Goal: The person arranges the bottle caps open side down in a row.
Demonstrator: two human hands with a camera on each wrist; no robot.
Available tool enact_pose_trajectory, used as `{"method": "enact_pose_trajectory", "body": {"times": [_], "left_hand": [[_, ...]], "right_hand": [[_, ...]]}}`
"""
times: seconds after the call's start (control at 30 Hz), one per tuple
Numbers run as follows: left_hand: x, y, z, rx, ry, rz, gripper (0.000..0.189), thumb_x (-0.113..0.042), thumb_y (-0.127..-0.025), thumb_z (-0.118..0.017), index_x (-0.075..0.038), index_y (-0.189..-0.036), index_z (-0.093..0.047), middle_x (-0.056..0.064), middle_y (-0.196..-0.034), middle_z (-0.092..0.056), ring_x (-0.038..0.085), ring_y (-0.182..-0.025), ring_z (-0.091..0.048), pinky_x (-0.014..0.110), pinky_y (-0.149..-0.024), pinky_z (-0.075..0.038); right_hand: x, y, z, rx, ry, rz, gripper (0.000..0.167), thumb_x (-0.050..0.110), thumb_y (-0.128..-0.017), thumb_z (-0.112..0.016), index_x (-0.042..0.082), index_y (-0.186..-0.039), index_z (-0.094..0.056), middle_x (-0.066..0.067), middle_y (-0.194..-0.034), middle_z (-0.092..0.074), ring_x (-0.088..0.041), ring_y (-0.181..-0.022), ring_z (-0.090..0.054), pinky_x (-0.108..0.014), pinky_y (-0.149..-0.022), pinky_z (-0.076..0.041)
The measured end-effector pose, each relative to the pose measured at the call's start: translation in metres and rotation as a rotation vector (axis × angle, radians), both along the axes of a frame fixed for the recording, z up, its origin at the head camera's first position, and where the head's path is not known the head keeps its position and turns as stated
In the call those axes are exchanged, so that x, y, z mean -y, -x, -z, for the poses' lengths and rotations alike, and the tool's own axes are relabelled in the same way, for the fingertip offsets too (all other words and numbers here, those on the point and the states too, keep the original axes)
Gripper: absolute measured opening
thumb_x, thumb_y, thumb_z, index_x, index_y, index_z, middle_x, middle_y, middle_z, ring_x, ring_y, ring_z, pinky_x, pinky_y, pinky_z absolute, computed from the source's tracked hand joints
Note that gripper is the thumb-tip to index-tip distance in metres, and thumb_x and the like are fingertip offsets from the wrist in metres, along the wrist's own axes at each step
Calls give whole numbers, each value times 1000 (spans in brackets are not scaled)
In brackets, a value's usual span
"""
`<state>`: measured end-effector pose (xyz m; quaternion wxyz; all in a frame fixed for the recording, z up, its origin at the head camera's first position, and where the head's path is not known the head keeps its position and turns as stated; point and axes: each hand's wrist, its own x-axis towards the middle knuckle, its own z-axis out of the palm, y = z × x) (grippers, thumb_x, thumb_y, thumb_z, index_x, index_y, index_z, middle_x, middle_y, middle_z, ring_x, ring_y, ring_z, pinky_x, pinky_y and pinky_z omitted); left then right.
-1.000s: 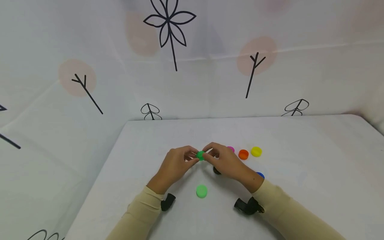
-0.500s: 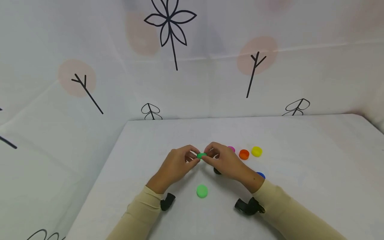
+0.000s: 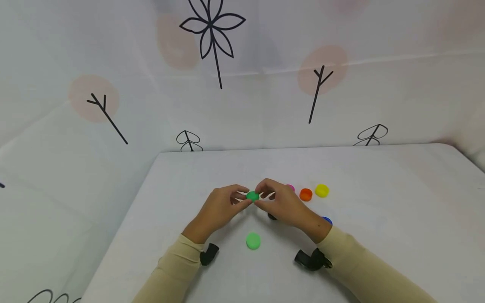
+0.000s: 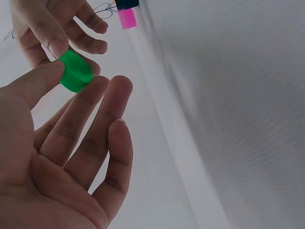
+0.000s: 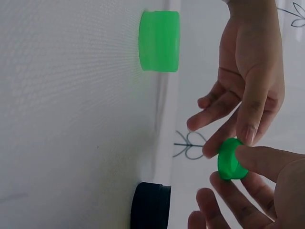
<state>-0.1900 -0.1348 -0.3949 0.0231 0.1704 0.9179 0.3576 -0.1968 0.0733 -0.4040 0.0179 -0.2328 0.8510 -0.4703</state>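
Green and smooth, a short, round green cap (image 3: 252,196) is raised above the white table (image 3: 398,202), midway between two hands. The left hand (image 3: 214,210) pinches it narrowly between thumb and fingertips from 9 o'clock; the right hand (image 3: 282,206) does likewise from 3, its other fingers loosely bent.

Taking that green cap as the dial's centre, a pale green cap (image 3: 253,241), straight-walled and flat-ended, lies at 6 o'clock. A black cap (image 3: 272,216) sits between 4 and 5, partly behind the right hand. Towards 3 o'clock come a pink cap (image 3: 291,187), mostly hidden, then an orange cap (image 3: 305,195) and a yellow cap (image 3: 322,190), near each other. A blue cap (image 3: 327,220) shows past the right wrist, between 3 and 4.

Fine weave marks the tabletop in the wrist views. Its far edge runs straight across at 12, well apart from the fingers, against a patterned backdrop (image 3: 261,113); bare white surface stretches widely towards 2 and 4, and more narrowly towards 9.
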Motion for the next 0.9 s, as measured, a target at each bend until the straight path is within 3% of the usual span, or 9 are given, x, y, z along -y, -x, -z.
{"method": "enact_pose_trajectory", "body": {"times": [0.9], "left_hand": [[3, 1, -6, 57, 1, 40, 26, -35, -92, -73, -23, -115, -71, -4, -101, -77, 9, -87, -70, 27, -71, -55]], "right_hand": [[1, -3, -4, -44, -19, -9, 19, 16, -90, -75, 15, -106, -65, 3, -104, -72, -20, -99, -66, -44, -92, -55]]}}
